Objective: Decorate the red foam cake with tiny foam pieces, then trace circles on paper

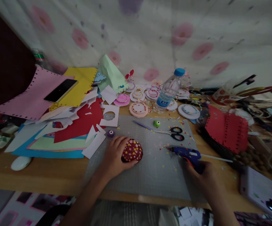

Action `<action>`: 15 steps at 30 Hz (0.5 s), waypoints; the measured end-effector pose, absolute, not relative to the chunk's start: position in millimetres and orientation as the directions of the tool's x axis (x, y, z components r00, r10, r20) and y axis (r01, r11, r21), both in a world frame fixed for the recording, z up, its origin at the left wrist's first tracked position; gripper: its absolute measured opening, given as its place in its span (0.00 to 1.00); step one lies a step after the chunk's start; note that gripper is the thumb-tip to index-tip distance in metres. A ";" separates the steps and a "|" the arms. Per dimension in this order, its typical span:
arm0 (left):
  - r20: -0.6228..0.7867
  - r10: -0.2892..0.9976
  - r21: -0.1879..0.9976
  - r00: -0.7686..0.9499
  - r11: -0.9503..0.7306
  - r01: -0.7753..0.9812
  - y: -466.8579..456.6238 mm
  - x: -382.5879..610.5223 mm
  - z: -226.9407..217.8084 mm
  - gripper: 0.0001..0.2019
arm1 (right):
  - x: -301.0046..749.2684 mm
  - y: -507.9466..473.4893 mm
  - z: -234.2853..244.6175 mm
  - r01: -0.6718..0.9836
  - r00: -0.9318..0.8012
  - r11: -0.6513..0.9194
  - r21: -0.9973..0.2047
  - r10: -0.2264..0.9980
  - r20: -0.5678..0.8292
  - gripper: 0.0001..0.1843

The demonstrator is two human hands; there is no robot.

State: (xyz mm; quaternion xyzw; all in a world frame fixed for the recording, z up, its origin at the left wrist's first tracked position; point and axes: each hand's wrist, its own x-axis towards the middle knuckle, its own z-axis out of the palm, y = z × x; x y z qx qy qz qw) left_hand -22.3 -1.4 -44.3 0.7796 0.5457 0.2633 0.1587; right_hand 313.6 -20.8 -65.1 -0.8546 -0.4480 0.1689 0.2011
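My left hand (117,157) is closed round the left side of a round dark red piece (132,150) dotted with small yellow, white and pink shapes, resting on the grey cutting mat (147,182). My right hand (203,175) grips the handle of a blue glue gun (185,152). Its nozzle points left over the mat, and a white glue stick (217,158) sticks out of its back. Beyond the glue gun lie black-handled scissors (176,133). A green paper punch (156,123) and a purple paper punch (111,133) stand near the mat's far part.
Coloured paper sheets (56,144) and a phone (62,90) pile up on the left. Decorated paper discs (138,108) and a water bottle (167,91) line the back. Red punched paper (226,128) and another phone (259,188) lie at right. Tiny scraps dot the mat.
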 end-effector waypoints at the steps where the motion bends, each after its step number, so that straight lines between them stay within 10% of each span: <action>1: 0.240 0.932 0.531 0.273 -0.361 0.766 -0.6 -21.6 -44.5 0.35 | 315.5 -22.3 -64.4 0.690 0.542 -0.507 -0.517 0.835 -0.095 0.28; 11: 0.243 0.964 0.721 0.111 -0.256 0.644 5.6 -36.3 -45.0 0.32 | 295.5 -44.1 -16.6 0.379 0.592 -0.402 -0.834 0.798 -0.115 0.24; 15: 0.010 0.982 0.997 -0.191 0.004 0.071 -1.0 -36.4 -36.3 0.27 | 280.3 -45.4 -9.0 0.178 0.576 -0.409 -0.895 0.781 -0.243 0.25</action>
